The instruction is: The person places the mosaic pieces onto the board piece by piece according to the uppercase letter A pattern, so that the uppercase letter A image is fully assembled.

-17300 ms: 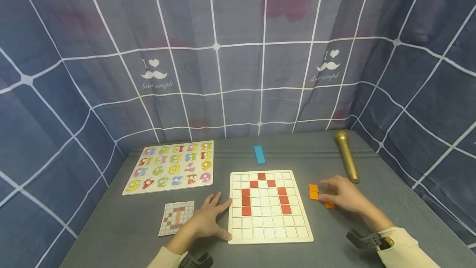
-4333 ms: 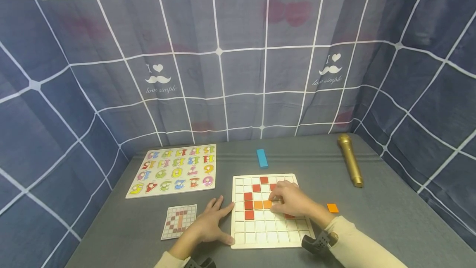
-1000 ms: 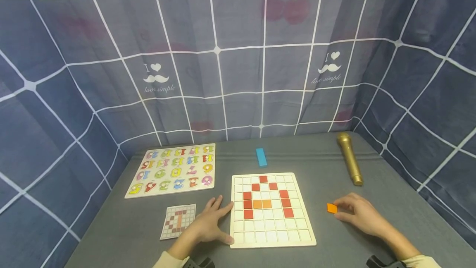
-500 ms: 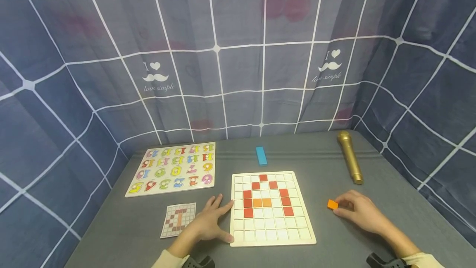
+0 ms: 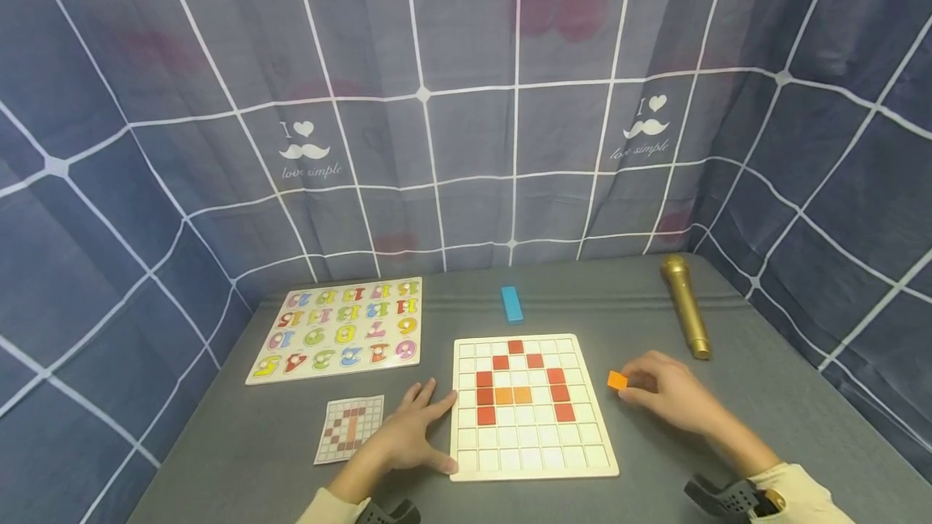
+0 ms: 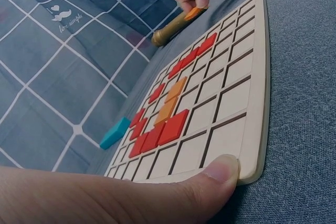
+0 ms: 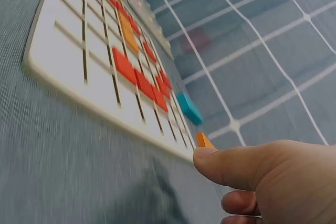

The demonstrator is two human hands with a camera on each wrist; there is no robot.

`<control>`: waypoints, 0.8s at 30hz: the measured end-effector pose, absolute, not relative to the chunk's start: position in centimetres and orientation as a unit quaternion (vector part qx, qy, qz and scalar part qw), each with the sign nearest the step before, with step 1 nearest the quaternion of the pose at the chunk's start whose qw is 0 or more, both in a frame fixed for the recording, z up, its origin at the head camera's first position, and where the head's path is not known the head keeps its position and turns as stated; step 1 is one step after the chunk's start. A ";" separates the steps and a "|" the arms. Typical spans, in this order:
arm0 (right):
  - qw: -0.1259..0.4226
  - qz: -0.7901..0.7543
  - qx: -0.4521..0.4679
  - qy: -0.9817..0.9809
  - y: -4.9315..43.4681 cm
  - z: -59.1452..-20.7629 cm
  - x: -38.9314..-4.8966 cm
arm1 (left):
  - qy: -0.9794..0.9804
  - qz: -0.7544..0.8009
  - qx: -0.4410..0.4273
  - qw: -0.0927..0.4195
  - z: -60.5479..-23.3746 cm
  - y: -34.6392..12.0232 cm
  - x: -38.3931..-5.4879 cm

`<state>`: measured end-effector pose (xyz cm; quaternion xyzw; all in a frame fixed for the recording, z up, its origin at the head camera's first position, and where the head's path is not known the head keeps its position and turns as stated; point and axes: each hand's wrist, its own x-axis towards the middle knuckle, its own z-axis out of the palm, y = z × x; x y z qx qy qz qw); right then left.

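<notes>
My right hand (image 5: 670, 390) pinches an orange square tile (image 5: 617, 380) between thumb and fingers, off the right side of the board. In the right wrist view only a corner of that orange tile (image 7: 205, 140) shows past the thumb. A cream grid board (image 5: 535, 459) lies flat in front of me. Several red tiles (image 5: 485, 416) form an arch on it, and two orange tiles (image 5: 513, 396) sit side by side within the arch. My left hand (image 5: 408, 435) rests with spread fingers at the board's left edge; its thumb (image 6: 220, 174) touches the near corner.
Left of the board lies a pattern card (image 5: 349, 429) with a printed grid. Behind it is a number puzzle board (image 5: 336, 330). A blue block (image 5: 512, 305) lies beyond the grid board, and a gold microphone (image 5: 685, 306) at the far right. A tiled-pattern curtain (image 5: 466, 144) surrounds the table.
My right hand has picked up the last loose orange tile from the table and moved left with it toward the board. Earlier, two orange tiles came onto the board. My left hand has stayed put.
</notes>
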<state>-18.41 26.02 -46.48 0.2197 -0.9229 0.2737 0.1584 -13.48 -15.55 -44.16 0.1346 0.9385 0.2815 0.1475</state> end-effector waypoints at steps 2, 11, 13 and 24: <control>0.157 0.276 0.239 -0.918 24.9 -46.3 -18.7 | 0.938 0.282 0.134 0.148 -44.2 -15.6 -13.5; 0.116 0.277 0.279 -0.912 21.3 -45.8 -19.6 | 0.936 0.287 0.141 0.150 -44.5 -15.6 -13.3; 0.107 0.278 0.282 -0.912 20.9 -45.7 -19.8 | 0.936 0.286 0.141 0.150 -44.5 -15.6 -13.3; 0.086 0.274 0.284 -0.915 20.4 -45.4 -20.2 | 0.936 0.286 0.141 0.146 -44.2 -15.7 -13.4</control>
